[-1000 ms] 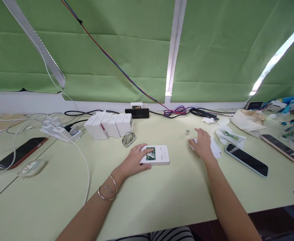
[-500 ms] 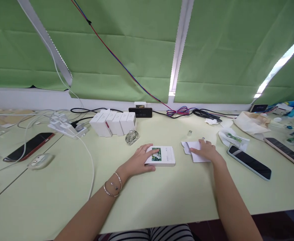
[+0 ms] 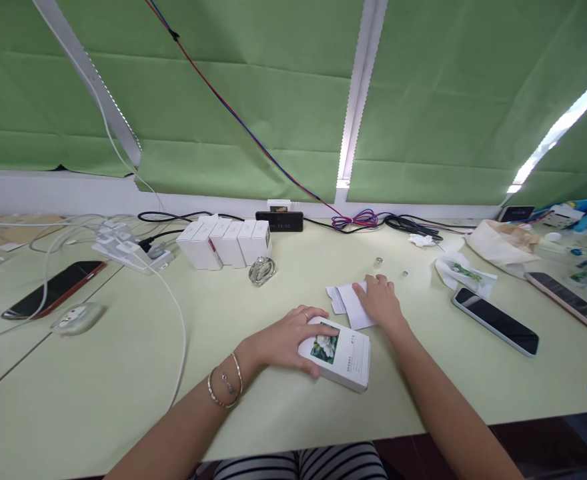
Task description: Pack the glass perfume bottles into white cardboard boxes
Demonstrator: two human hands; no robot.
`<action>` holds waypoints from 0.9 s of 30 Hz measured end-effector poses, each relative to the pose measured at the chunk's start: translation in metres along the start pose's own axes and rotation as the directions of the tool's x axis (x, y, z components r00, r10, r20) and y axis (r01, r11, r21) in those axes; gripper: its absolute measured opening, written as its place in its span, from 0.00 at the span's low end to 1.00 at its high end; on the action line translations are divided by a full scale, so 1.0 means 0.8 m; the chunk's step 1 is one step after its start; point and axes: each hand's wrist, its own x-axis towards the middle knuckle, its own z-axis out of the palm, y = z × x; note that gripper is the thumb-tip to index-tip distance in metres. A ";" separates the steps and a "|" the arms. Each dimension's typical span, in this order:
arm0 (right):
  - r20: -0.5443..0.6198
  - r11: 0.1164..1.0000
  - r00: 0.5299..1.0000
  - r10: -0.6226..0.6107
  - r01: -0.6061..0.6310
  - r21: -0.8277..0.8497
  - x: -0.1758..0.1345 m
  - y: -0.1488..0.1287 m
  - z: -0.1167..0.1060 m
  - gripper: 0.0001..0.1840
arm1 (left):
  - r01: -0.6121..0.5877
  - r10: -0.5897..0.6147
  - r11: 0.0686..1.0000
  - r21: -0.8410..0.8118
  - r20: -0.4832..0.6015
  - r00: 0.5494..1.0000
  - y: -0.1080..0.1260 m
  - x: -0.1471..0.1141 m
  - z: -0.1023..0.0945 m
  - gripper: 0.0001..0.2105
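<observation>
My left hand [image 3: 286, 343] grips the left end of a white box [image 3: 354, 360] with a white-flower picture. Its thumb is along the near side and its fingers reach over the top. The box lies tilted on the table, its right end closer to me. Just beyond it, my right hand [image 3: 386, 307] holds a folded piece of white card [image 3: 354, 310] with notched flaps at its left end. The thumb presses on the card, and the other fingers curl at its far edge.
Several white boxes [image 3: 226, 245] stand in a row at back left, near a coiled cable [image 3: 262, 271]. Two small metallic pieces lie beyond my right hand. A phone [image 3: 496, 321] lies to the right. A power strip [image 3: 131, 250] and a white cable [image 3: 184, 320] are left.
My left hand has drawn the box nearer and turned it, its right end towards me. My right hand has slid the card left, uncovering a small metallic piece.
</observation>
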 end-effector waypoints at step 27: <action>0.370 0.864 0.809 -0.457 0.304 0.402 -0.011 -0.024 0.008 0.37 | 0.365 -0.389 0.921 -0.134 -0.323 0.863 -0.060 0.000 -0.008 0.38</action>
